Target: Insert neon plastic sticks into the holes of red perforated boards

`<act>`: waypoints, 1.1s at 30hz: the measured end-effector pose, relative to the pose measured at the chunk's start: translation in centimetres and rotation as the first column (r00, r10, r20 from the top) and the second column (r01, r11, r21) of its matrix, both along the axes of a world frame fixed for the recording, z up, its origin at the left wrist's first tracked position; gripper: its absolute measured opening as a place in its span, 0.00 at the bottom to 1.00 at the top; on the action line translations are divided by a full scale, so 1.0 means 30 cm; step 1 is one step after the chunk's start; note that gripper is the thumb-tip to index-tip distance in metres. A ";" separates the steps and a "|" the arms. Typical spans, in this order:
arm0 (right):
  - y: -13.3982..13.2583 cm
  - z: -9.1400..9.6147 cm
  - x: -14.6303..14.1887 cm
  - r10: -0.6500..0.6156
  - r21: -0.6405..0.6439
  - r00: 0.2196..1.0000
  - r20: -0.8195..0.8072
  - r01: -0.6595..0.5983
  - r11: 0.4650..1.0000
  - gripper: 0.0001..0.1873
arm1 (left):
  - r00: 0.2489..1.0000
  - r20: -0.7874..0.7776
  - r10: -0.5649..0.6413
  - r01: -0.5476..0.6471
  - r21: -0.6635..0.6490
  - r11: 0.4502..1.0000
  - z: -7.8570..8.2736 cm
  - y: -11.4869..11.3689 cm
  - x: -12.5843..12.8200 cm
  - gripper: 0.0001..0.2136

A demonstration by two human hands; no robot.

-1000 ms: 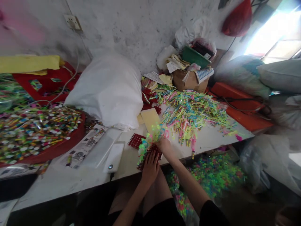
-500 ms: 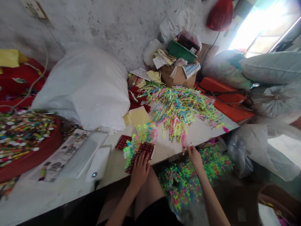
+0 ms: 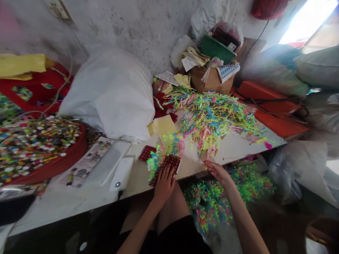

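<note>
My left hand point(image 3: 164, 184) lies flat, fingers stretched out, on a dark red block with rows of holes point(image 3: 172, 163) at the table's front edge. Green, yellow and pink plastic pieces point(image 3: 158, 155) stand along the block's far and left sides. Just to the right, my right hand point(image 3: 217, 172) is closed in a pinch at the table edge. Between its fingertips is a small pink plastic stick point(image 3: 206, 163), partly hidden and blurred. Beyond that hand spreads a heap of thin, bright plastic sticks point(image 3: 212, 120).
A big white sack point(image 3: 111, 91) leans on the wall. On the left stands a red tub point(image 3: 76, 148) of small colourful pieces, near a white power bank point(image 3: 123, 173). A cardboard box point(image 3: 198, 79) sits behind the heap. Bright plastic pieces point(image 3: 209, 201) lie below the table edge.
The view has swung left, so the scene sits further right. My right hand has moved slightly left, closer to the block, with the pink stick. My left hand stays on the block.
</note>
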State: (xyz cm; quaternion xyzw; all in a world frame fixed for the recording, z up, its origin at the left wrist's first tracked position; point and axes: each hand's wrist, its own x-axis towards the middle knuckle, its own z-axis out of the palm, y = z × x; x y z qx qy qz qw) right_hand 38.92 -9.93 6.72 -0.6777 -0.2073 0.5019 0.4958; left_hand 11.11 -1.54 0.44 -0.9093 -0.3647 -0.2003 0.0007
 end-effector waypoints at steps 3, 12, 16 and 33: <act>0.043 0.015 -0.074 0.014 0.068 0.987 -0.159 -0.004 0.998 0.11 | 1.000 0.011 0.019 -0.019 -0.024 1.000 0.007 -0.005 0.002 0.21; 0.241 0.054 -0.357 0.145 0.315 0.939 0.313 -0.246 0.917 0.19 | 0.999 0.047 0.009 -0.006 -0.053 0.999 0.008 -0.005 -0.001 0.23; 0.296 -0.011 -0.413 0.095 0.257 0.848 0.522 -0.263 0.930 0.16 | 0.998 0.056 0.000 0.004 -0.067 0.998 0.023 -0.005 -0.002 0.22; 0.372 0.054 -0.446 0.278 -0.144 0.625 0.729 -0.256 0.956 0.10 | 0.990 0.136 0.047 -0.033 -0.103 0.994 0.021 -0.008 0.006 0.21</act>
